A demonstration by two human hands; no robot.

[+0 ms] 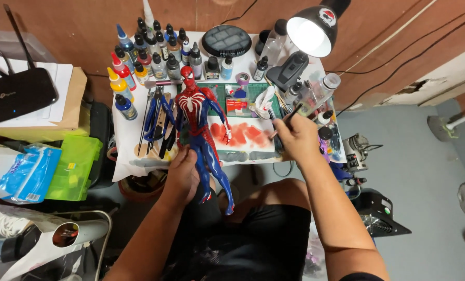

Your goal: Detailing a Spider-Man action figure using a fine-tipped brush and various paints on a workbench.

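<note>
The red-and-blue action figure point(201, 130) stands nearly upright over the near table edge, its long axis running from head at the paint bottles point(154, 52) down to feet above the lap. The left hand point(183, 174) is wrapped around its legs; the right hand point(297, 136), off to the right, pinches a thin brush point(289, 117) over the red-smeared paper point(243, 136).

One camera sits on the person's head and looks almost straight down, from high above the small table point(138, 161) and the person's lap, close enough to show both arms, with floor all around
</note>
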